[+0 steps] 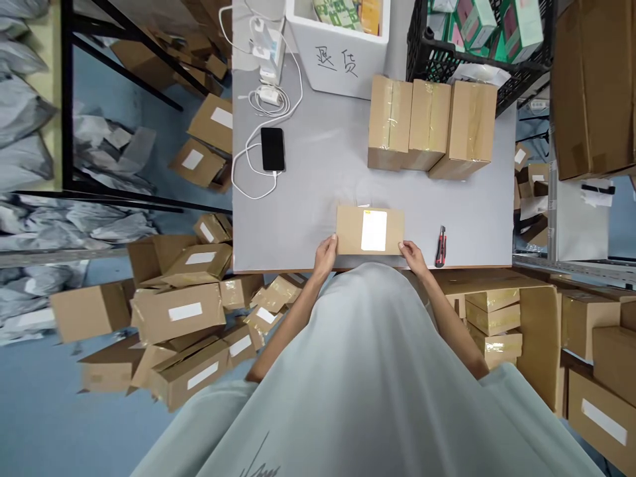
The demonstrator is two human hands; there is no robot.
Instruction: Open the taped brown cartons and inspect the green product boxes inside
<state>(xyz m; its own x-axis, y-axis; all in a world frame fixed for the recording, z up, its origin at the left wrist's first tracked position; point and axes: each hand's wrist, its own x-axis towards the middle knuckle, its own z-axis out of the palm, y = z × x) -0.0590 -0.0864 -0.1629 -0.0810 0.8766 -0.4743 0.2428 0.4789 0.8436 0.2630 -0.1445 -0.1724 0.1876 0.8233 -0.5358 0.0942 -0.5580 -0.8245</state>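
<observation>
A brown cardboard box (348,228) with a white label (374,230) on its upper face lies at the table's front edge, right before me. My left hand (326,254) grips its left end, fingers closed against the cardboard. At the opposite end, my right hand (412,255) pinches the lower right corner. A red and black utility knife (441,247) rests on the table to the right of my right hand, apart from it. The undersides of the box and the fingertips beneath it are hidden.
Three taped boxes (430,122) stand at the table's back right, before a black crate (497,66). A white bin (338,59) is behind. A phone (273,149) with a charging cable lies left. Cardboard boxes (179,311) pile on the floor at left.
</observation>
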